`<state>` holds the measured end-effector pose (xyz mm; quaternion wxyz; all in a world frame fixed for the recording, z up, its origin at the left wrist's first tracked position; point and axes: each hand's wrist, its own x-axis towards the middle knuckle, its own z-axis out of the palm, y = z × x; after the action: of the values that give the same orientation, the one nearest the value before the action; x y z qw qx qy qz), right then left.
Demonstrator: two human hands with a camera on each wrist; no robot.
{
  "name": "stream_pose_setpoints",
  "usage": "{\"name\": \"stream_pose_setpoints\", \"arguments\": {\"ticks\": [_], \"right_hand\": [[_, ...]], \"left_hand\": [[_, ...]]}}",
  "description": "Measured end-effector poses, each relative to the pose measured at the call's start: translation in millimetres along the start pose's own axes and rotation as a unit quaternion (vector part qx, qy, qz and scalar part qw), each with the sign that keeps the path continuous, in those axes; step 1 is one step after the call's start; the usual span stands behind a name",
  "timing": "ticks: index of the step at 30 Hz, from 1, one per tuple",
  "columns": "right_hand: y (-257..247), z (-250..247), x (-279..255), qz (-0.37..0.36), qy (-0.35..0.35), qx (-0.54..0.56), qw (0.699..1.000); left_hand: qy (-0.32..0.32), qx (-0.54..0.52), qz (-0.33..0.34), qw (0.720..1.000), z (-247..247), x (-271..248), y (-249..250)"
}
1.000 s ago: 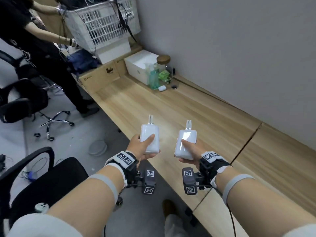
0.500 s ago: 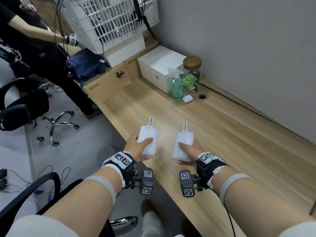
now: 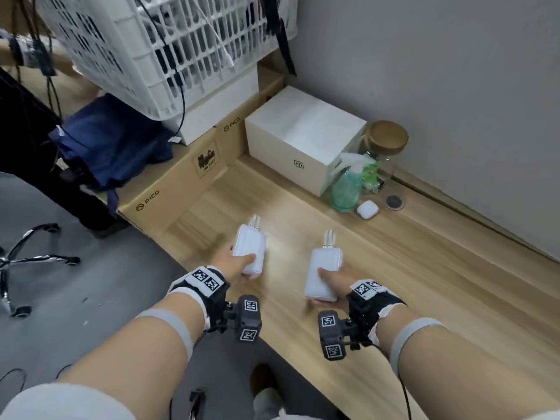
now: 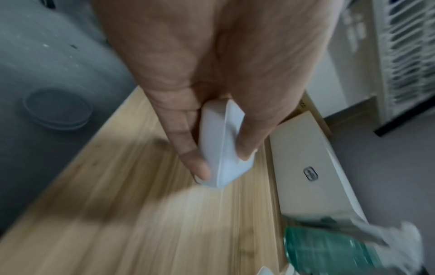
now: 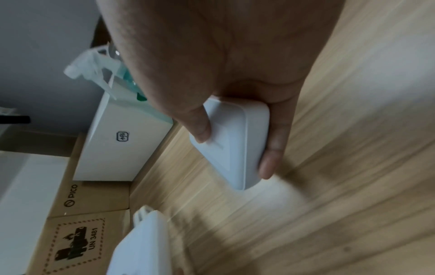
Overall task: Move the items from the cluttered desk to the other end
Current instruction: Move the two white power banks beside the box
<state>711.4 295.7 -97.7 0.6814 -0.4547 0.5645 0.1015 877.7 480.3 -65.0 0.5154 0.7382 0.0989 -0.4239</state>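
Observation:
I carry two flat white power adapters with metal prongs at their far ends. My left hand (image 3: 239, 268) grips the left adapter (image 3: 250, 248) above the wooden desk (image 3: 424, 298), thumb on top; up close the left adapter (image 4: 222, 148) sits pinched between thumb and fingers of my left hand (image 4: 212, 74). My right hand (image 3: 333, 283) holds the right adapter (image 3: 322, 275) the same way, a little nearer to me. In the right wrist view the right adapter (image 5: 233, 141) is clasped by my right hand (image 5: 223, 55), and the left adapter (image 5: 139, 245) shows at the bottom.
At the desk's far end stand a white box (image 3: 303, 140), a green spray bottle (image 3: 347, 189), a cork-lidded glass jar (image 3: 385, 153) and a small white earbud case (image 3: 367, 209). Cardboard boxes (image 3: 181, 183), a white basket (image 3: 166, 47) and another person's arm (image 3: 18, 53) lie beyond. Grey wall at right.
Both hands have carried the adapters along the desk toward its far end. The white box, bottle and jar now sit much closer.

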Motion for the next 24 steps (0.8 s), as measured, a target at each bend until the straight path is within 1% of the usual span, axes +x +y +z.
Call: {"name": "stream_pose_setpoints", "arguments": {"ticks": [5,7,8,10,11,12,13,15,17,19,21,24], "right_hand": [[-24,39,18,0.007,0.019,0.021,1.000],[-37,54,28,-0.007,0.021,0.022,0.999],[-41,60,38,-0.018,0.030,0.006,0.999],[-38,66,89,-0.044,0.065,-0.054,0.995],[-40,70,106,-0.063,0.070,-0.069,0.993],[-49,75,111,-0.073,0.068,-0.074,0.992],[-64,83,102,-0.079,0.067,-0.081,0.991],[-95,98,78,-0.088,0.062,-0.132,0.985],[-113,105,82,-0.111,0.079,-0.198,0.971],[-123,112,93,-0.133,0.079,-0.228,0.961],[-131,119,96,-0.127,0.055,-0.231,0.963],[-142,129,91,-0.104,0.018,-0.192,0.976]], "left_hand": [[0.001,0.035,0.015,0.999,-14,50,18],[0.002,0.036,0.025,0.999,-15,70,24],[0.008,0.040,0.030,0.999,-14,80,28],[0.022,0.040,0.028,0.999,-14,100,36],[0.029,0.021,0.025,0.999,-13,108,42],[0.038,0.006,0.025,0.999,-14,117,47],[0.048,-0.004,0.027,0.998,-14,123,54],[0.062,0.000,0.045,0.997,-14,137,66],[0.067,-0.001,0.064,0.996,-16,147,76],[0.075,-0.012,0.079,0.994,-19,158,83],[0.083,-0.019,0.089,0.992,-21,166,88],[0.083,-0.040,0.086,0.992,-24,171,95]]}}
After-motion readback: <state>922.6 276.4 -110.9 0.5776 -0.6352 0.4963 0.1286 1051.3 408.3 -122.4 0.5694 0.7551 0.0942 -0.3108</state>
